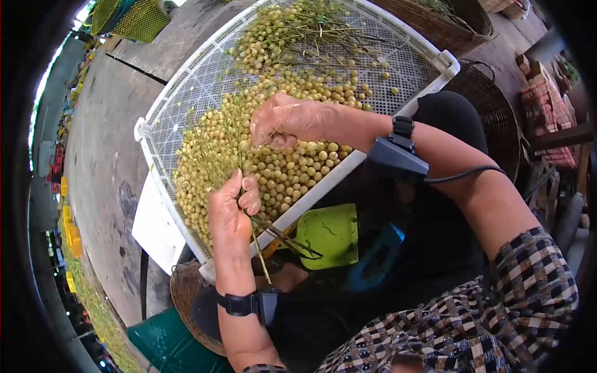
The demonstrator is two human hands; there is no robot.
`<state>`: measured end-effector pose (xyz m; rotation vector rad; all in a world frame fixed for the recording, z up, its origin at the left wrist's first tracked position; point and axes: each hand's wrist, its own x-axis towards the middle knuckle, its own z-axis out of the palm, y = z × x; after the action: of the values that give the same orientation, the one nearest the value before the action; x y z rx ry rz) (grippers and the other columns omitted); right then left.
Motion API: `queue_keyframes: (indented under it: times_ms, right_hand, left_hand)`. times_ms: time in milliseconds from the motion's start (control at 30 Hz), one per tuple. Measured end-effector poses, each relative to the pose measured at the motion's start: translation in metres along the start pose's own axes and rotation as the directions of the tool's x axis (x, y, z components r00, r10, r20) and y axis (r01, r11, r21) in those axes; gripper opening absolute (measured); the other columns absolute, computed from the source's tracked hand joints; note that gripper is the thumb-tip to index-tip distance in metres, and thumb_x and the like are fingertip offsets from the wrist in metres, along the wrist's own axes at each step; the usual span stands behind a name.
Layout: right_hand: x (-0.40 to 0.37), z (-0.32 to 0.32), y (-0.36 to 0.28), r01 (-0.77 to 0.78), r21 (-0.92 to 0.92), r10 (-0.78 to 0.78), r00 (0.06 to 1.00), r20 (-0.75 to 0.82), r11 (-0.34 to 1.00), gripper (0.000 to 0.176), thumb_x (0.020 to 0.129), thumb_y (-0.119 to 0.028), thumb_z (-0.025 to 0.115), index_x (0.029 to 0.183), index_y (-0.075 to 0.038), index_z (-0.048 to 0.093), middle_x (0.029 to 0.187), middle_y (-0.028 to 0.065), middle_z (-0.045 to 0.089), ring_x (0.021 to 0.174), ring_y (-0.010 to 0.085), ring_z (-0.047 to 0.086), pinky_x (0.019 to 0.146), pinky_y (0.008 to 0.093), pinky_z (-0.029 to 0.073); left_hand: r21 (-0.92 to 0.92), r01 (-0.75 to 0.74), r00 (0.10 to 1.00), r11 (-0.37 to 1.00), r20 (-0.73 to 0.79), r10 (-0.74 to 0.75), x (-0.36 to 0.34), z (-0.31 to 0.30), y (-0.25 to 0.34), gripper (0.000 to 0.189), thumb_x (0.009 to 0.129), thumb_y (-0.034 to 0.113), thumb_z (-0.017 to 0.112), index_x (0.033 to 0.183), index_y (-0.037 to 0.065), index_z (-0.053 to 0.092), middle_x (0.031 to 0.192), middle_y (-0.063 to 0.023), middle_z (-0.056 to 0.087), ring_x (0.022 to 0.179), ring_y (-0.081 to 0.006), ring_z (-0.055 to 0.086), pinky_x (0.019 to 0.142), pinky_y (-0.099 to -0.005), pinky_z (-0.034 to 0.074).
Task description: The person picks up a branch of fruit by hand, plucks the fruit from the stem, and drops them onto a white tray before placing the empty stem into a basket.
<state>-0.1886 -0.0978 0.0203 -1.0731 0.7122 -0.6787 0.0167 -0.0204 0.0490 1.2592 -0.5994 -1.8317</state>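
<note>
My left hand (230,211) is closed round a bunch of thin green-brown stems (280,235), whose cut ends stick out below it towards my lap. The bunch's twiggy upper part spreads over small round yellow-green fruits (292,177) heaped in a white plastic mesh tray (407,73). Just above, my right hand (280,122) has its fingers curled in among the upper twigs, over the fruits. What those fingers hold is hidden. A band with a dark device sits on each wrist.
A pile of stripped-looking stems (323,28) lies at the tray's far end. Below the tray's near edge is a lime-green scoop or dustpan (333,236). Woven baskets (491,105) stand at right, with a green basket (171,342) at lower left. Wooden boards (99,143) extend leftward.
</note>
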Motion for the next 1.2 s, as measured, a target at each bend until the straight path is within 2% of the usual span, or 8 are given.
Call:
queue_keyframes:
  times_ms: [167, 233, 467, 767, 833, 900, 1000, 1200]
  right_hand:
    - [-0.004, -0.001, -0.01, 0.055, 0.111, -0.035, 0.984, -0.176, 0.992, 0.019, 0.073, -0.017, 0.067, 0.072, 0.001, 0.061, 0.061, 0.004, 0.053, 0.05, 0.0114, 0.049, 0.039, 0.0254, 0.035]
    - [-0.009, 0.006, -0.014, 0.163, -0.053, -0.169, 0.976, -0.139, 0.985, 0.016, 0.07, -0.012, 0.068, 0.067, 0.002, 0.062, 0.059, 0.007, 0.057, 0.047, 0.0124, 0.051, 0.036, 0.0258, 0.034]
    - [-0.001, 0.015, -0.003, 0.012, -0.174, -0.028, 0.996, -0.088, 0.985, 0.015, 0.073, -0.01, 0.068, 0.075, 0.004, 0.064, 0.07, 0.0077, 0.06, 0.052, 0.0106, 0.052, 0.039, 0.0248, 0.039]
    - [-0.007, 0.01, 0.003, 0.042, 0.106, -0.033, 0.996, -0.079, 0.994, 0.013, 0.077, -0.01, 0.063, 0.073, 0.002, 0.061, 0.068, 0.0074, 0.057, 0.048, 0.009, 0.047, 0.038, 0.0233, 0.032]
    - [-0.002, -0.003, 0.013, 0.408, -0.153, -0.418, 0.907, -0.042, 0.9, 0.018, 0.079, -0.016, 0.063, 0.075, 0.001, 0.06, 0.066, 0.0054, 0.056, 0.048, 0.0087, 0.046, 0.038, 0.0227, 0.03]
    - [-0.005, 0.007, -0.008, 0.108, -0.22, -0.145, 0.977, -0.159, 0.969, 0.024, 0.082, -0.024, 0.063, 0.079, 0.0, 0.061, 0.066, 0.0031, 0.056, 0.047, 0.0083, 0.046, 0.038, 0.0221, 0.031]
    - [-0.002, 0.014, 0.002, 0.027, -0.206, -0.027, 1.0, -0.002, 0.978, 0.026, 0.083, -0.027, 0.065, 0.079, -0.002, 0.063, 0.066, 0.0021, 0.056, 0.048, 0.0073, 0.045, 0.038, 0.0207, 0.031]
    - [0.0, 0.034, 0.005, -0.047, -0.222, 0.041, 0.999, -0.033, 0.974, 0.023, 0.082, -0.023, 0.068, 0.075, -0.002, 0.064, 0.063, 0.0009, 0.054, 0.048, 0.0059, 0.045, 0.038, 0.0199, 0.029]
  left_hand:
    - [-0.019, -0.012, 1.0, 1.0, -0.019, 0.012, -0.001, 0.001, -0.002, 0.021, 0.091, 0.019, 0.054, 0.091, -0.002, 0.05, 0.07, -0.004, 0.051, 0.049, -0.0089, 0.038, 0.044, -0.0244, 0.029]
    - [-0.032, -0.005, 1.0, 0.999, -0.031, 0.004, 0.001, -0.001, -0.003, 0.019, 0.091, 0.018, 0.055, 0.093, 0.0, 0.05, 0.07, -0.0042, 0.051, 0.049, -0.0093, 0.039, 0.044, -0.0246, 0.029]
    - [0.065, -0.058, 0.998, 0.996, 0.0, 0.058, 0.001, 0.01, -0.012, 0.014, 0.091, 0.018, 0.053, 0.087, 0.007, 0.045, 0.068, -0.0022, 0.048, 0.05, -0.0092, 0.038, 0.048, -0.0247, 0.029]
    - [-0.007, -0.085, 0.996, 0.996, -0.025, 0.084, 0.012, -0.001, -0.012, 0.012, 0.086, 0.012, 0.056, 0.089, 0.002, 0.052, 0.065, -0.0044, 0.049, 0.048, -0.0111, 0.039, 0.043, -0.027, 0.029]
    - [0.102, -0.072, 0.997, 0.992, -0.008, 0.073, 0.012, -0.004, -0.009, 0.019, 0.091, 0.021, 0.051, 0.083, 0.004, 0.049, 0.062, -0.0012, 0.046, 0.049, -0.0094, 0.037, 0.047, -0.0247, 0.027]
    - [0.086, -0.09, 0.996, 0.992, 0.008, 0.089, 0.015, -0.013, -0.009, 0.018, 0.091, 0.02, 0.052, 0.086, 0.002, 0.051, 0.065, -0.0015, 0.047, 0.051, -0.0092, 0.037, 0.048, -0.0251, 0.028]
    - [-0.048, -0.104, 0.994, 0.993, -0.03, 0.103, 0.013, -0.004, -0.01, 0.017, 0.091, 0.017, 0.053, 0.089, 0.001, 0.053, 0.068, -0.0017, 0.048, 0.054, -0.0094, 0.038, 0.05, -0.025, 0.03]
    - [-0.073, -0.118, 0.993, 0.99, -0.017, 0.118, 0.018, -0.005, -0.018, 0.011, 0.086, 0.009, 0.057, 0.084, -0.001, 0.057, 0.069, -0.0052, 0.053, 0.052, -0.0124, 0.043, 0.047, -0.0259, 0.032]
